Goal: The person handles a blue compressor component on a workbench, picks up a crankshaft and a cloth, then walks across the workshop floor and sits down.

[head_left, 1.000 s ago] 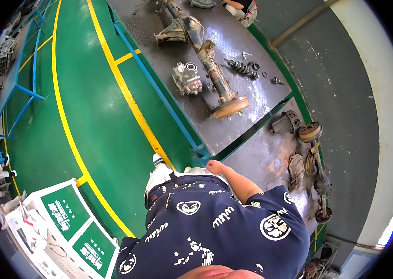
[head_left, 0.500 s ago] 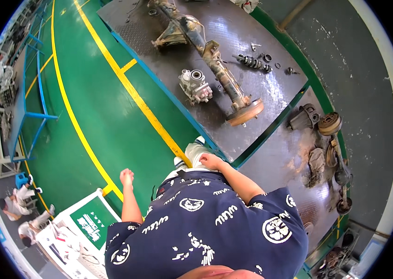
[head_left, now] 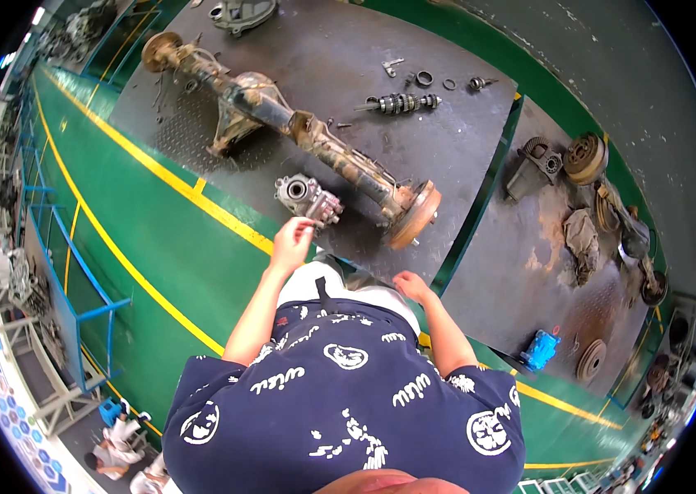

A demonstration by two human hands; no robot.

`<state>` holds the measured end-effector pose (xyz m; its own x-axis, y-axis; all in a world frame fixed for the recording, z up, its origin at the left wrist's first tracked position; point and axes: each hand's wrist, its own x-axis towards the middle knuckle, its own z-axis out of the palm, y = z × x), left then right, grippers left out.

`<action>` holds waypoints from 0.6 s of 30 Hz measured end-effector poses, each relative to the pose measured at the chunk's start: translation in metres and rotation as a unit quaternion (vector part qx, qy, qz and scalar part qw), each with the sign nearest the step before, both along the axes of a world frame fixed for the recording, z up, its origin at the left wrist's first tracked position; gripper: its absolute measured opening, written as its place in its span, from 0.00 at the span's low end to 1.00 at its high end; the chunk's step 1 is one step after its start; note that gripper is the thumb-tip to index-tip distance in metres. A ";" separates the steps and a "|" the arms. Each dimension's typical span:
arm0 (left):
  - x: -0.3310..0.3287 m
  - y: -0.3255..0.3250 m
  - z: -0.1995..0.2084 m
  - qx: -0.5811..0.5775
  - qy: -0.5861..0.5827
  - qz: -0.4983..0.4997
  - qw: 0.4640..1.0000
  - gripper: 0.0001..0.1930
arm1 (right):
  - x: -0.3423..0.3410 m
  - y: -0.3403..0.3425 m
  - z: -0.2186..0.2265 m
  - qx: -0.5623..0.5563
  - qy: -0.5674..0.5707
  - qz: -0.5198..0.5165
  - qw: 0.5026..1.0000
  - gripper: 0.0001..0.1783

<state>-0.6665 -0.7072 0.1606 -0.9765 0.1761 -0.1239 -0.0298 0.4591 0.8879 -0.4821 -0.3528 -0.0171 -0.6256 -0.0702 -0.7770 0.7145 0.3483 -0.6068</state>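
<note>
My left hand (head_left: 293, 240) is raised at the near edge of a metal workbench (head_left: 233, 189), its loosely bent fingers apart. It is nearest to a small silvery metal housing (head_left: 308, 200) with a round bore; whether the fingertips touch it cannot be told. Low in front of my body, beside the bench's near corner, my right hand (head_left: 411, 286) has its fingers curled in, and nothing shows in it. Just behind the housing lies a long rusty axle (head_left: 340, 156) with a brake drum (head_left: 415, 216) at its near end.
A gear shaft (head_left: 401, 103), rings (head_left: 424, 79) and small parts lie farther back. The right-hand bench (head_left: 496, 288) carries a gear casing (head_left: 534, 167), another drum (head_left: 585, 158) and a blue object (head_left: 541, 350). A blue rail frame (head_left: 76, 317) stands left; people (head_left: 117, 451) sit beyond.
My body has turned and come closer to the bench. My left hand has risen from beside me to the silvery housing. My right hand stays low in front of me.
</note>
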 end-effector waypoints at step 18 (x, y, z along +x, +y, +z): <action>-0.440 0.226 -0.156 -0.432 -0.054 -0.281 0.855 0.24 | 0.130 -0.155 0.100 0.052 -0.119 -0.546 0.828 0.11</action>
